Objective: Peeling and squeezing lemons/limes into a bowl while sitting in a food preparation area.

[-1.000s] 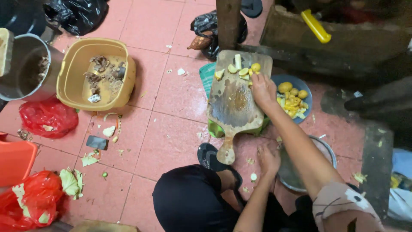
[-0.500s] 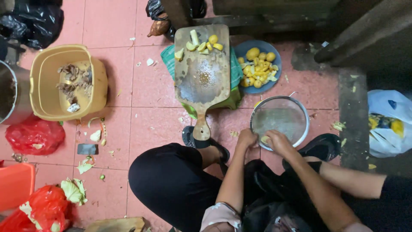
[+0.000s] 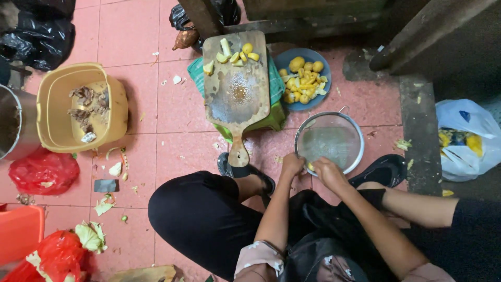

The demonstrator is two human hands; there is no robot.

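Note:
My left hand (image 3: 291, 166) and my right hand (image 3: 327, 172) meet at the near rim of a round metal strainer (image 3: 330, 140) on the pink tiled floor. Both are curled around a small yellow piece (image 3: 311, 167) between them. Beyond my left hand lies a worn wooden cutting board (image 3: 235, 83) with its handle pointing at me. Several pale yellow cut pieces (image 3: 236, 56) sit at its far end. It rests on a green cloth (image 3: 274, 117). A blue plate (image 3: 319, 102) of yellow chunks stands just beyond the strainer.
A yellow tub (image 3: 57, 133) of scraps and a metal pot (image 3: 13, 130) stand at left, with red bags (image 3: 44, 172) and peelings nearby. Black bags (image 3: 36, 36) lie at the far left. A white bag (image 3: 464, 136) lies right. Dark timber beams (image 3: 417, 31) cross the back.
My right hand has come back from the far end of the cutting board, and my left from beside its handle. Both now sit together at the strainer's rim. The view has shifted.

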